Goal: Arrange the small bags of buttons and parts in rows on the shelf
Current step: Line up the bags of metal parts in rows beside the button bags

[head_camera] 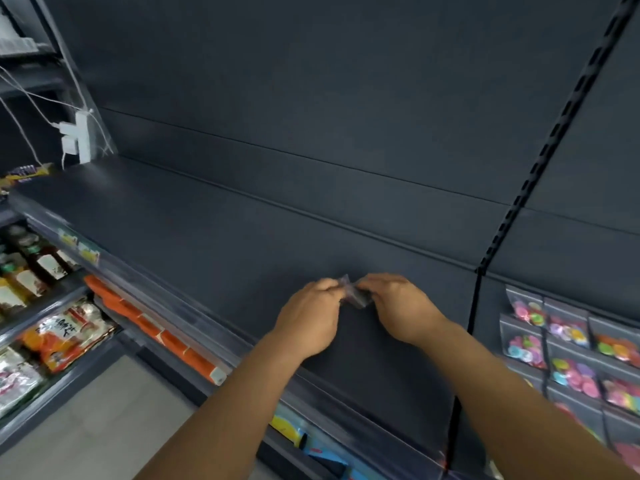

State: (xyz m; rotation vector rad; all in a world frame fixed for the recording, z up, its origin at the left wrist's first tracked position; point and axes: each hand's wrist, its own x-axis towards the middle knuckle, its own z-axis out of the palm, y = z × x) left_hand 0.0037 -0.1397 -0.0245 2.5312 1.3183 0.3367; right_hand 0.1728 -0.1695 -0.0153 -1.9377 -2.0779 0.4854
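Note:
Both hands meet over the dark shelf (214,230), near its right end. My left hand (311,313) and my right hand (398,306) pinch a small clear bag (353,292) between them, just above the shelf surface. The bag is mostly hidden by my fingers and its contents cannot be made out. On the neighbouring shelf section to the right, several small bags of colourful buttons (571,351) lie in rows.
A black slotted upright (485,258) divides the two shelf sections. A white power strip (81,138) with cables stands at the shelf's far left end. Below left are bottles (31,268), snack packets (65,334) and orange boxes (156,330).

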